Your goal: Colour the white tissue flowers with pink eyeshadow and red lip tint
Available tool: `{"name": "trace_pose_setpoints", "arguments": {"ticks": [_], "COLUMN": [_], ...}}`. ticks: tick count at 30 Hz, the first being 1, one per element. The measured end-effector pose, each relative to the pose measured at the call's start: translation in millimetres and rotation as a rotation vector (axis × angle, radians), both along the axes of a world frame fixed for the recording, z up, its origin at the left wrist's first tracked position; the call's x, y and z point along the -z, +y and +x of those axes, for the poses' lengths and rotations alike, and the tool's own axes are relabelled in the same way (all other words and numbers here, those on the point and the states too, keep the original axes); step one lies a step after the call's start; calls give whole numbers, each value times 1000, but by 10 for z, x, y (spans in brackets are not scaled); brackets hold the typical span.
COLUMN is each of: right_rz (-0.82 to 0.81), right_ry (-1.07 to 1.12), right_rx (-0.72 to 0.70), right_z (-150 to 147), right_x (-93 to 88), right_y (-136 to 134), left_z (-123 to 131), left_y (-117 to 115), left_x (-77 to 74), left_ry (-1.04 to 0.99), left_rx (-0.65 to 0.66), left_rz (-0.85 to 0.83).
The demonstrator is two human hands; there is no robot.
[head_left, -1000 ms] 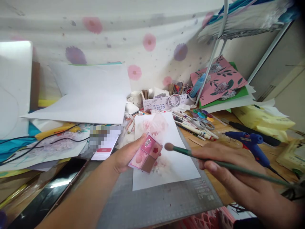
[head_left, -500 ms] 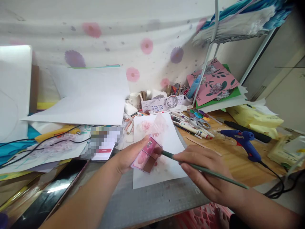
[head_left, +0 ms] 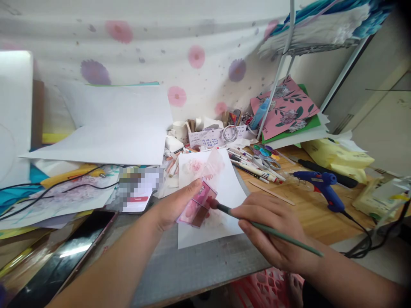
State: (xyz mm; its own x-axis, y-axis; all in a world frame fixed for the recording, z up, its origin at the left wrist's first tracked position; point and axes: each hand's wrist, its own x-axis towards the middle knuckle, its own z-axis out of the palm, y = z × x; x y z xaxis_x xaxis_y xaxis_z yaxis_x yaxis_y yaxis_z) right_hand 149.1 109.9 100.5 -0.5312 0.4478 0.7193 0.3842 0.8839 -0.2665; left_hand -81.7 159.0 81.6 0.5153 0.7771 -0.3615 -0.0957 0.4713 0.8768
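My left hand (head_left: 175, 203) is closed round a small pink makeup palette (head_left: 190, 210), held tilted above a white sheet of paper (head_left: 221, 224). In my right hand (head_left: 272, 226) is a brush with a long green handle (head_left: 276, 232), pinched near its front end. The dark bristle tip meets the palette's right side, where reddish powder colour shows. Pink smudges and a sheer pink piece (head_left: 215, 164) are on the far half of the paper. My left fingers are mostly hidden behind the palette.
A grey mat (head_left: 160, 261) lies under the paper. Pens (head_left: 253, 164) and scissors lie beyond it. To the right is a blue glue gun (head_left: 321, 184) with its cord. At left are a dark phone (head_left: 77, 252), a yellow glue gun (head_left: 75, 174) and large white boards (head_left: 105, 143).
The brush tip has shifted slightly on the palette, and the handle has swung a little. The whole view has moved slightly. Both hands keep their holds.
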Motion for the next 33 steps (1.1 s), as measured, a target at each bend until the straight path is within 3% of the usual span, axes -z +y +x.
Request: {"name": "trace_pose_setpoints", "arguments": {"ticks": [16,19,29,33], "right_rz": [143,127,159,164], "right_ry": [7,-18,-3,-28], "right_rx": [-14,31,-51,-22], "right_z": [-36,-37,-60,-65], "right_x": [10,17,13,27], "right_y": [2,-1,-33,-35], "left_z": [-4,3,15,27], "left_y": [4,5,-10,-18], "left_x": [8,-3,-6,-19], "left_ry": [-28,-12,-43,-17], "left_rx": [-14,-18,-25,-53], "left_rz": [5,-12,-65,-57]}}
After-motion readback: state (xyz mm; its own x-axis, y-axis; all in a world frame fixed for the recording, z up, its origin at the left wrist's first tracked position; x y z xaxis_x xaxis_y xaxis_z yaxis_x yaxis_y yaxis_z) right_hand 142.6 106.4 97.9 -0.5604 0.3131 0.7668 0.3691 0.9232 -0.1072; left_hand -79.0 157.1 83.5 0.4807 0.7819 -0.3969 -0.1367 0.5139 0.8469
